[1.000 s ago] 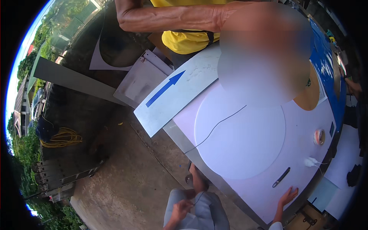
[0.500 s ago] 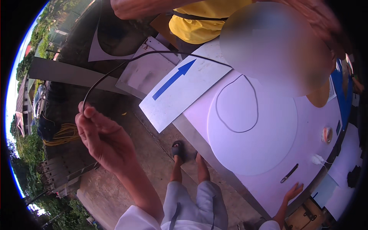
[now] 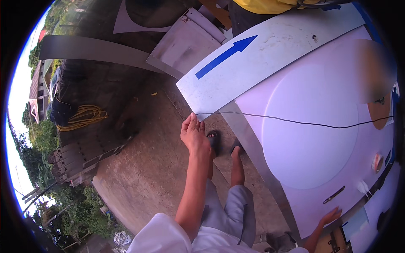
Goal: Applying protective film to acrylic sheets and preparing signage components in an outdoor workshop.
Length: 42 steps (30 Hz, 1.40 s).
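Between the fingertips of my left hand is the end of a thin dark cord, held just off the near corner of a white panel with a blue arrow. From there the cord stretches right, across a large round white disc on the pale table board. Its far end is lost near a blurred patch at the right. Fingers extended, my right hand rests at the board's near edge, close to a slim dark pen-like tool.
A tape roll and a white plug lie on the right of the board. A person in a yellow shirt is at the far side. Coiled yellow cable hangs at left. My sandalled feet stand on the concrete floor.
My left hand has come right and closer to the board, bringing the cord's end along. The cord, arched and looped before, now runs nearly straight. The person in yellow appears farther up.
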Motion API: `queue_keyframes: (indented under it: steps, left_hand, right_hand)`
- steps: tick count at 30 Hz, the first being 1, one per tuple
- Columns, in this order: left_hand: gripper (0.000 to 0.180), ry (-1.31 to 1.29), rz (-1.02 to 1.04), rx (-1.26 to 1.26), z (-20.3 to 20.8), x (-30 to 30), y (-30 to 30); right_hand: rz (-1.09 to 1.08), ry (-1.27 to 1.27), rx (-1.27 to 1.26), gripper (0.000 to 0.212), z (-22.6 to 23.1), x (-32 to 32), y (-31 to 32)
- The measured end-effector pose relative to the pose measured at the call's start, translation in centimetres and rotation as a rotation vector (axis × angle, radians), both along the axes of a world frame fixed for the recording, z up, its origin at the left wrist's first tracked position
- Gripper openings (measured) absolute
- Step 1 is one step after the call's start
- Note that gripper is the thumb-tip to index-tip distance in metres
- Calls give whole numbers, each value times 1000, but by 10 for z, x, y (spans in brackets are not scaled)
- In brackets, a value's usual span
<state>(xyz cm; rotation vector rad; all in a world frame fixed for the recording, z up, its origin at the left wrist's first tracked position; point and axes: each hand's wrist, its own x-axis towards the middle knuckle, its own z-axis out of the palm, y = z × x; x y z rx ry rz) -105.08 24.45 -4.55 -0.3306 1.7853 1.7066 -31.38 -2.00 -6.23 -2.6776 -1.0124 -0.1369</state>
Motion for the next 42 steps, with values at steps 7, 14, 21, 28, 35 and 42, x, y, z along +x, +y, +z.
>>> queue_keyframes:
  steps: [7, 14, 21, 28, 35, 42]
  left_hand:
    - [11, -23, 57, 158, -9, 11, -11]
    - [9, -24, 147, 186, -9, 19, -10]
    - [12, -175, 176, 230, -3, 24, -5]
    - [12, -107, 187, 144, 6, 22, -5]
    - [10, -54, 181, 202, 2, 30, -1]
    - [10, -84, 150, 270, -10, 30, -3]
  right_hand:
    - [6, 1, -46, 63, 5, -1, 6]
    - [-2, -78, -253, 66, 7, -3, 8]
    - [229, -432, -876, 41, 15, 47, -6]
    - [-56, 21, -415, 55, -13, 0, 10]
    - [-204, 54, -192, 62, 4, -43, 28]
    - [-130, -199, -332, 58, 16, -21, 20]
